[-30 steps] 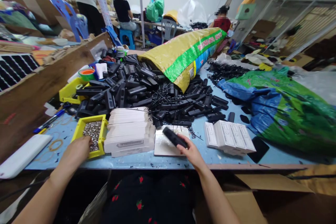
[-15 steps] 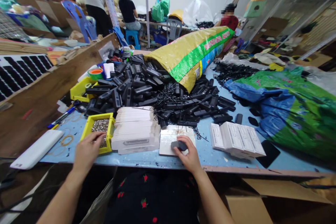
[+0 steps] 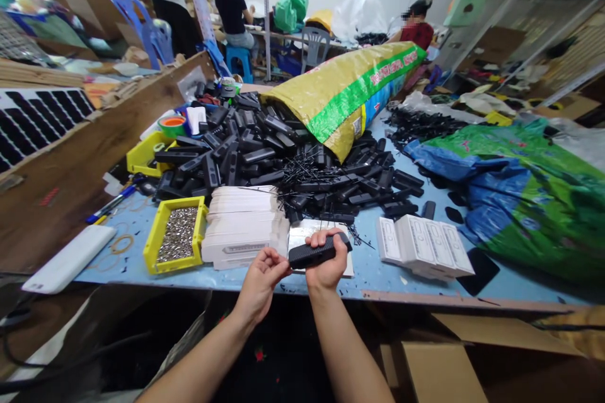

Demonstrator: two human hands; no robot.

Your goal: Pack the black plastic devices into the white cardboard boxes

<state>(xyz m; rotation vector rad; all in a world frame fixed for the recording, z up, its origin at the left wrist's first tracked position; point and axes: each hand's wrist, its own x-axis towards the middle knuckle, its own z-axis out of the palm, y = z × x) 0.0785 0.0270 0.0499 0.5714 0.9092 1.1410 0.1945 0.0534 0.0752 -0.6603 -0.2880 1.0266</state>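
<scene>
My right hand is wrapped around a long black ribbed plastic casing, palm under it and thumb at its right end. My left hand is closed in a pinch at the casing's left end; whatever sits between those fingertips is too small to make out. Beneath and behind the casing lies a flat whitish block with a shiny top. To the left, a yellow bin holds small shiny metal parts. Stacked white cards stand between this bin and the block.
A heap of similar black casings and thin black sticks covers the table's middle, under a yellow sack. Folded white cartons and a green-blue bag lie right. A white power-bank-like slab is left. Several people sit or stand behind.
My left hand has left the yellow bin and moved right to the casing's end. My right hand has lifted and turned the casing, so its ribbed side now shows.
</scene>
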